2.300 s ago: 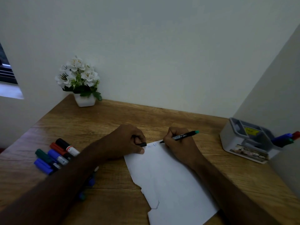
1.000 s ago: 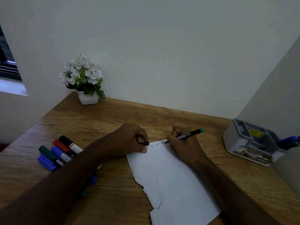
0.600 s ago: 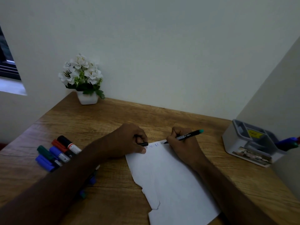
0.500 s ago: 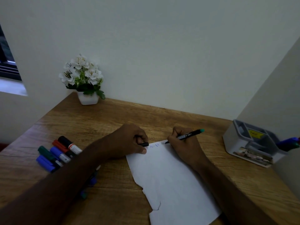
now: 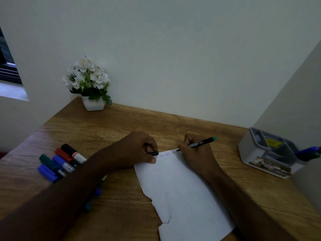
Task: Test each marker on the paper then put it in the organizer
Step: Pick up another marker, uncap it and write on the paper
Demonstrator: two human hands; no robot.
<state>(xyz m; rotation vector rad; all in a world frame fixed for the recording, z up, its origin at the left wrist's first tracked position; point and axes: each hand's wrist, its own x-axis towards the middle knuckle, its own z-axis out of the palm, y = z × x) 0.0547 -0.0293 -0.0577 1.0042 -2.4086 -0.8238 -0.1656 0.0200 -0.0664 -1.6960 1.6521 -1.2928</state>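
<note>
A white sheet of paper (image 5: 180,193) with a torn left edge lies on the wooden desk (image 5: 121,126). My right hand (image 5: 196,153) grips a thin black marker with a teal end (image 5: 203,142), its tip on the paper's top edge beside faint blue scribbles. My left hand (image 5: 137,150) rests on the paper's top left corner and holds a small black cap (image 5: 153,153). Several thick markers (image 5: 60,160), blue, green, red and black, lie in a bunch at the left. The grey organizer (image 5: 267,152) stands at the right, with markers (image 5: 309,152) sticking out of it.
A white pot of white flowers (image 5: 90,84) stands at the desk's back left corner. Walls close the desk at the back and right. More markers lie partly hidden under my left forearm (image 5: 93,199).
My right hand has shifted the marker tip slightly to the right along the paper's top edge, adding to the scribbles. My left hand has stayed put.
</note>
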